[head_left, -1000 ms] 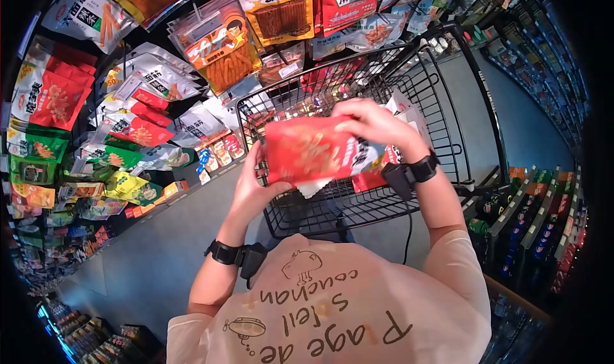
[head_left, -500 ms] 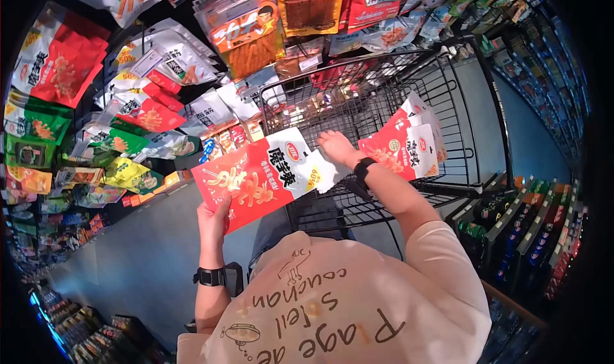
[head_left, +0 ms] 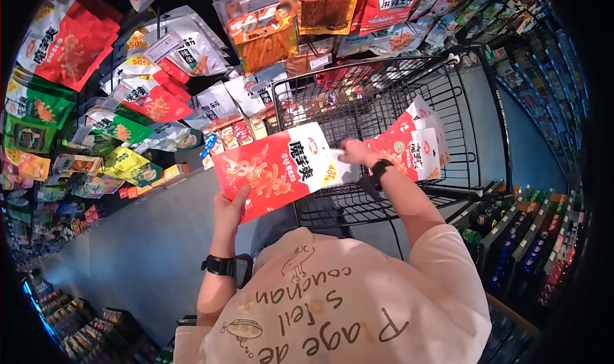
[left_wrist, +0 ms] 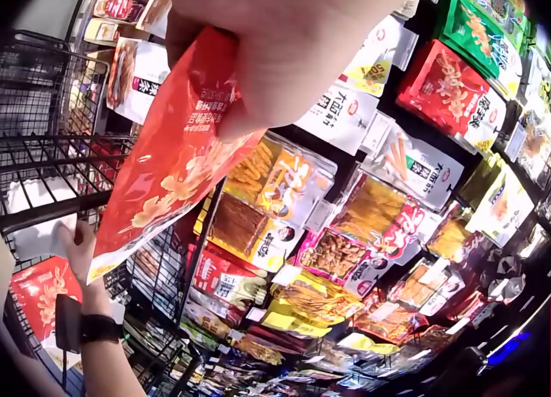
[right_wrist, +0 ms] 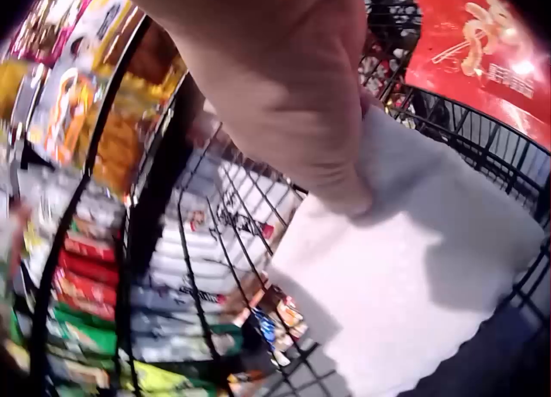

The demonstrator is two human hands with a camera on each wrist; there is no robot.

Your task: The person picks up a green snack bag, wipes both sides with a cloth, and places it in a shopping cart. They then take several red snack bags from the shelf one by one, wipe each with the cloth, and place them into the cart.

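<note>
A red and white snack bag (head_left: 265, 172) is held by its red end in my left hand (head_left: 228, 214), thumb across its front, over the near left rim of a black wire cart (head_left: 332, 220). My right hand (head_left: 355, 153) pinches a white sheet (head_left: 346, 171) beside the bag's white end. In the right wrist view the white sheet (right_wrist: 413, 268) hangs from the fingers of my right hand (right_wrist: 284, 96) above the wires. The left wrist view has my left hand (left_wrist: 275, 53) gripping the red bag (left_wrist: 172, 165).
More red and white bags (head_left: 409, 148) lie at the cart's right side. Hanging snack packets (head_left: 70, 44) fill the rack at left and top. Bottles stand on a low shelf (head_left: 511, 223) at the right; grey floor (head_left: 141, 249) shows at lower left.
Since a second ago, my hands have moved apart, the left now holding the bag flat on its own. My right hand left the bag and took hold of the white sheet.
</note>
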